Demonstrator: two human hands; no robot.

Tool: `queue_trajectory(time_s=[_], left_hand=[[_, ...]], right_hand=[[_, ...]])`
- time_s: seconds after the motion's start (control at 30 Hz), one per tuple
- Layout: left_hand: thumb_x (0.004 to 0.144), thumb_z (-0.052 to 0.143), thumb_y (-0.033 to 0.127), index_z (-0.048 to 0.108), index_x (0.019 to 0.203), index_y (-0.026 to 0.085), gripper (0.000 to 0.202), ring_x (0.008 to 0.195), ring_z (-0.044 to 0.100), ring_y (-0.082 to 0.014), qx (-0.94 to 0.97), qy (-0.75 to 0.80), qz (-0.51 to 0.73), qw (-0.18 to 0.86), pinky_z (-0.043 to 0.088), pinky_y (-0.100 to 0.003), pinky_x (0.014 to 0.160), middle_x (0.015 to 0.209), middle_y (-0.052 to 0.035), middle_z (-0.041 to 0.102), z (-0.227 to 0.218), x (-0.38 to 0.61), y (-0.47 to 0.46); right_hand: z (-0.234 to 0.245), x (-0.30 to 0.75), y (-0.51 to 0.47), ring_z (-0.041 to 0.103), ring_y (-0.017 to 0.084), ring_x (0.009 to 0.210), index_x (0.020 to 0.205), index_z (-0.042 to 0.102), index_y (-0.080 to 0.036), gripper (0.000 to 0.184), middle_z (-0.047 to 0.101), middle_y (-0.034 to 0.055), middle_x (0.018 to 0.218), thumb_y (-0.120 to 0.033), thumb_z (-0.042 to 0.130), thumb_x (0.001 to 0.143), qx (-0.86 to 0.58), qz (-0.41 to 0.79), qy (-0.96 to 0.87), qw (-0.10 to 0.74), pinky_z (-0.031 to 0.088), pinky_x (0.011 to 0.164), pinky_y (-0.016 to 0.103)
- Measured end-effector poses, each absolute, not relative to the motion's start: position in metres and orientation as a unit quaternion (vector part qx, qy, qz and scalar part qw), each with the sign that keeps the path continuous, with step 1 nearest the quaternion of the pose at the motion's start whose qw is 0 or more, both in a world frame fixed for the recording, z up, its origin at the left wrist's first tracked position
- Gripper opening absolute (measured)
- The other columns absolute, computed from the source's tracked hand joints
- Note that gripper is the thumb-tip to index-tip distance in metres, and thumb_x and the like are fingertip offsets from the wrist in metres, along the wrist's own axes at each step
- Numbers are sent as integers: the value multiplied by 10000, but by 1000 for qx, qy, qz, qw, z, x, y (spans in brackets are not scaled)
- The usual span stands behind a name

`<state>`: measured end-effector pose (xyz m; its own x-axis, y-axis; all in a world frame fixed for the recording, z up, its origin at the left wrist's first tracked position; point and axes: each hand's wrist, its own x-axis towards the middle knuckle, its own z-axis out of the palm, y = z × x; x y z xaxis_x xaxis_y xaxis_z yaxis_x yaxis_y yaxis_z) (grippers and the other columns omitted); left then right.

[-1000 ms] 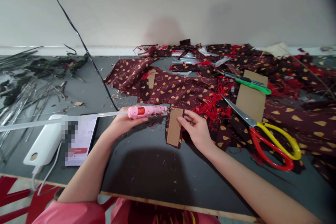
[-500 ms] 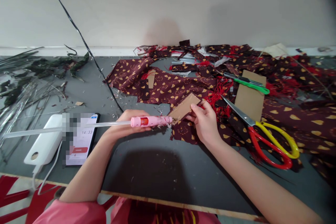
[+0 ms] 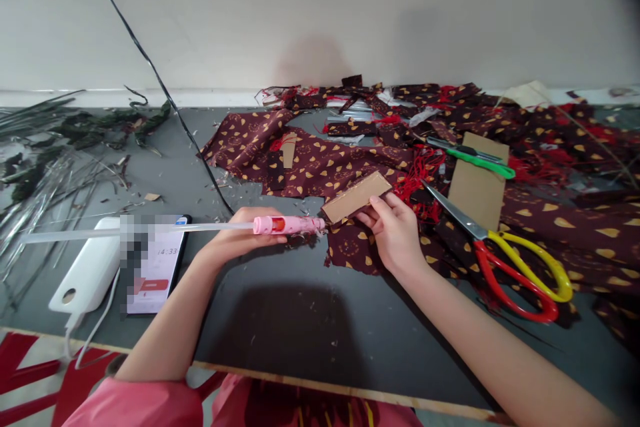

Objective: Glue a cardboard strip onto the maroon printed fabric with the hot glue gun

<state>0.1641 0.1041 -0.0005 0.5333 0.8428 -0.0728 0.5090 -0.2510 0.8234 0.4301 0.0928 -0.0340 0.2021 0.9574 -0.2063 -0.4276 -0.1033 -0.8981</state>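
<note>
The left hand [image 3: 250,230] grips the glue gun [image 3: 285,225], its nozzle at the cardboard's [image 3: 356,197] left end; whether they touch cannot be told. The right hand [image 3: 397,233] pinches the cardboard's near edge, holding it aslant over the fabric [image 3: 345,153]. Before the 2 hands, dark tabletop [image 3: 280,333] runs to its pale front edge, the phone [image 3: 163,267] to the left, scissors [image 3: 483,233] to the right.

the light is muted and even, leaving soft, rounded shadows on the pale wall [image 3: 200,33] and a darker one across the tabletop [image 3: 295,327]; the upper right corner darkens, and blocky pixelation covers part of the phone [image 3: 163,267].
</note>
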Motion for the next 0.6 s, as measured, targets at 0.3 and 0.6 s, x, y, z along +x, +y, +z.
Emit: queue_trajectory(time_s=[0.3,0.6], left_hand=[[778,667,374,642,788,134,241,689,567,-123,761,449,193,427,441,-218,650,745,-20,642,-5,162,104],[787,657,370,614,743,131,247,675,564,-128,773,446,197,407,438,-225,638,726,-26,623,-5,162,106]], right_hand=[[-32,429,90,654,145,849,819,614,-245,180,694,-26,895,-345,722,716,-483,562,-285,608,547,743,285],[-33,430,91,655,149,821,824,630,-243,189,690,-22,860,-341,738,705,-477,562,-279,615,560,726,284]])
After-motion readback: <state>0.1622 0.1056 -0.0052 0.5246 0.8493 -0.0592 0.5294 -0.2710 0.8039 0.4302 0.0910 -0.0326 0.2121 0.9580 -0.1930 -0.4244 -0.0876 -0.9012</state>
